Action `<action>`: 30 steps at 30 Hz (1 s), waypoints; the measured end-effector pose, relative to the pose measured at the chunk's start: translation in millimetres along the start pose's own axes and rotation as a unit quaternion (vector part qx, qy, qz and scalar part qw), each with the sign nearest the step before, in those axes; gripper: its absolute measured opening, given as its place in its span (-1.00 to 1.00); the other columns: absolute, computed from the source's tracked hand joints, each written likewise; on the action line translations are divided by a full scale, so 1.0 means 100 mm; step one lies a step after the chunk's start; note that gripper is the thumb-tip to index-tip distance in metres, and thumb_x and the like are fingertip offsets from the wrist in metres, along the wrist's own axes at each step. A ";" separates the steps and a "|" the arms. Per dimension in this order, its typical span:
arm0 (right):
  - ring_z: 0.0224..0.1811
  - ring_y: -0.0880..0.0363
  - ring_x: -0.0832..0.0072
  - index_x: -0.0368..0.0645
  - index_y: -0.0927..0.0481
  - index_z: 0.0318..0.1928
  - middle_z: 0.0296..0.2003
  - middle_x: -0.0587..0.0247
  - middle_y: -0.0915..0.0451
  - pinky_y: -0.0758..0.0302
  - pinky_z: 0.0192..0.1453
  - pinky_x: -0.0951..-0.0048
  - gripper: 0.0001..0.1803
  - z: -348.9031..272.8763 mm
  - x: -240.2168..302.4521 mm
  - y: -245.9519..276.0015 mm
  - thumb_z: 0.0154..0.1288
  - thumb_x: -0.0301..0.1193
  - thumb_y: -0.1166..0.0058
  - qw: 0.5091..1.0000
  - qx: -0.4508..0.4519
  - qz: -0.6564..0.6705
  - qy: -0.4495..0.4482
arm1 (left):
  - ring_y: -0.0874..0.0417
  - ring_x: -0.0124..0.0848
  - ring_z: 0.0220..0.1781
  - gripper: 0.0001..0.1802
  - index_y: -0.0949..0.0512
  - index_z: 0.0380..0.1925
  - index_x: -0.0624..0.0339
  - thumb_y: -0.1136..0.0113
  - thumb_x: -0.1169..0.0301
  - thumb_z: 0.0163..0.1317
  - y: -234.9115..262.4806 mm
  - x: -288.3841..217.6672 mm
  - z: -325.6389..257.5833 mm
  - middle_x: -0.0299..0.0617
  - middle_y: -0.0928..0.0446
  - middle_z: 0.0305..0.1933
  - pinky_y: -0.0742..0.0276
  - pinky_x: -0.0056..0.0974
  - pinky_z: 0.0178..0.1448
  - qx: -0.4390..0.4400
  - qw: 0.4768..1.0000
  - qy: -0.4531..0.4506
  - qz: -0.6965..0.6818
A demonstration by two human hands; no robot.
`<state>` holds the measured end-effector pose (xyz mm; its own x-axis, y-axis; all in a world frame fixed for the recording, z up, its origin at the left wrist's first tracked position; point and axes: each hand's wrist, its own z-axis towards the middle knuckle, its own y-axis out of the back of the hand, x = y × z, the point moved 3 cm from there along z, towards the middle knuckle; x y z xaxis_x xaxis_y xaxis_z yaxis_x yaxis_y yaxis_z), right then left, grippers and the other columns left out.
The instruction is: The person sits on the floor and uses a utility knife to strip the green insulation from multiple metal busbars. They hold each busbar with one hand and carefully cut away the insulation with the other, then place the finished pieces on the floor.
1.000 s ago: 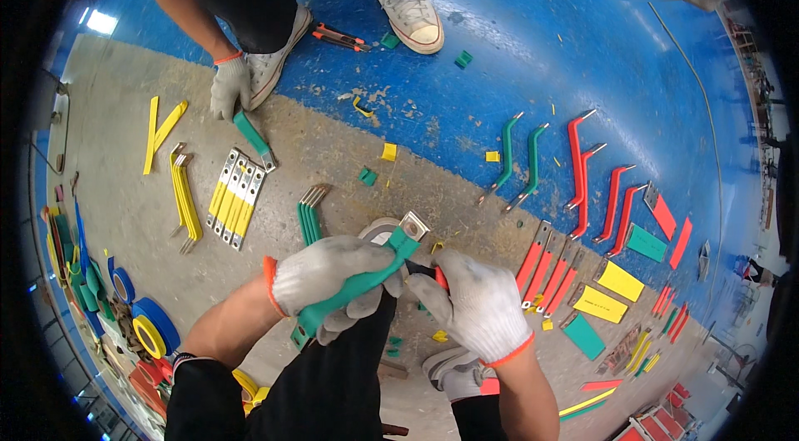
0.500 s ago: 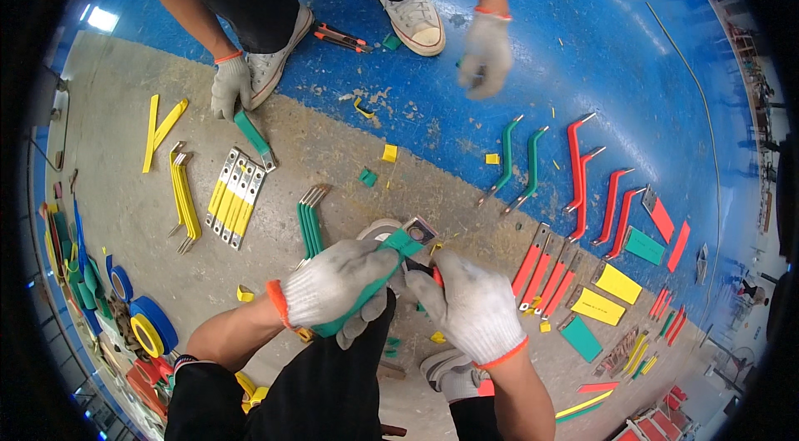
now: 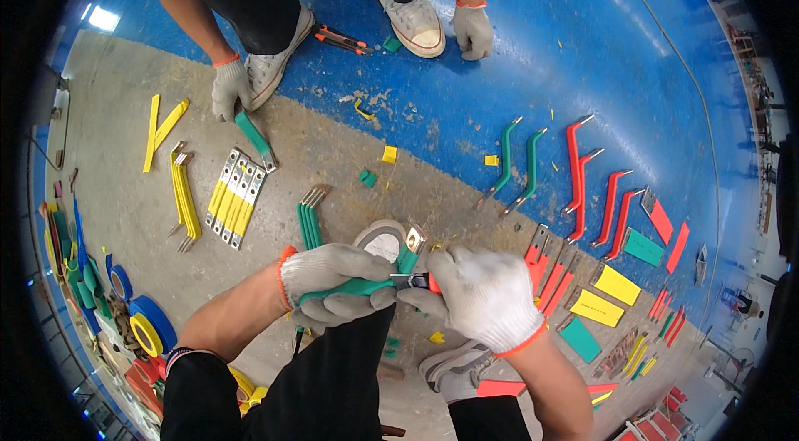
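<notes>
My left hand (image 3: 337,273), in a white work glove, is wrapped around a green-sleeved metal busbar (image 3: 407,261) whose bare, holed tip points away from me. My gloved right hand (image 3: 489,298) grips a utility knife (image 3: 419,280) with a red and black body. Its blade lies along the green sleeve, close to my left fingers; whether it cuts in cannot be told. Behind my left hand several bent green busbars (image 3: 309,220) rest on the floor. To my right are flat red-sleeved busbars (image 3: 553,283), partly covered by my right hand.
Opposite me, a co-worker's gloved hand (image 3: 230,90) touches another green busbar (image 3: 254,140); their other hand (image 3: 473,32) hangs beside a shoe. Yellow busbars (image 3: 235,200) lie far left, bent red ones (image 3: 576,179) right. Tape rolls (image 3: 153,324) stand at left. An orange-black cutter (image 3: 341,40) lies between the co-worker's feet.
The green busbar has turned in my left hand, and the knife blade now shows against its sleeve. My right wrist has swung outward. The co-worker's hand on the right drew back toward their shoe.
</notes>
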<state>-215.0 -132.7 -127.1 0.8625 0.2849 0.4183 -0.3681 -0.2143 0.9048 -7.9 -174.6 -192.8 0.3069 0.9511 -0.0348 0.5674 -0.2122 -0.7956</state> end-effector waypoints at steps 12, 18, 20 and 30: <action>-0.49 -0.60 0.40 0.08 -0.62 -0.30 -0.49 0.37 -0.49 -0.47 -0.49 0.31 -0.58 0.24 -0.13 -0.06 0.21 0.14 -0.27 0.995 -0.074 -0.059 0.020 | -0.08 -0.63 -0.90 -0.63 -0.46 -0.27 0.29 0.08 0.20 0.62 -0.18 -0.31 -0.24 -0.29 -0.27 -0.69 0.00 -0.48 -0.96 -0.067 0.986 -0.015 -0.149; -0.47 -0.63 0.39 0.09 -0.63 -0.31 -0.49 0.37 -0.51 -0.48 -0.50 0.31 -0.58 0.23 -0.15 -0.17 0.20 0.15 -0.27 0.996 -0.074 -0.052 -0.007 | -0.01 -0.62 -0.94 -0.58 -0.46 -0.32 0.31 0.14 0.18 0.63 -0.11 -0.30 -0.24 -0.32 -0.21 -0.76 0.04 -0.47 -0.97 -0.021 0.994 -0.018 -0.104; -0.48 -0.63 0.39 0.08 -0.64 -0.29 -0.49 0.36 -0.53 -0.50 -0.50 0.30 -0.60 0.20 -0.18 -0.18 0.22 0.12 -0.27 0.995 -0.093 -0.034 0.025 | -0.01 -0.63 -0.94 -0.57 -0.46 -0.33 0.30 0.12 0.17 0.61 -0.13 -0.27 -0.25 -0.32 -0.21 -0.76 0.04 -0.48 -0.96 -0.033 0.995 0.000 -0.097; -0.52 -0.62 0.36 0.02 -0.62 -0.28 -0.48 0.31 -0.56 -0.49 -0.53 0.31 -0.64 0.02 -0.03 -0.18 0.23 0.02 -0.30 0.996 -0.037 0.022 0.074 | -0.15 -0.67 -0.83 -0.58 -0.51 -0.35 0.20 -0.06 0.09 0.57 -0.16 -0.02 -0.32 -0.36 -0.28 -0.65 -0.02 -0.51 -0.87 -0.048 0.998 0.041 -0.019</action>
<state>-210.3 -131.8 -145.1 0.7864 0.4131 0.4593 -0.4332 -0.1612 0.8868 6.4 -180.7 -160.9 0.3435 0.9380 0.0462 0.6495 -0.2017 -0.7331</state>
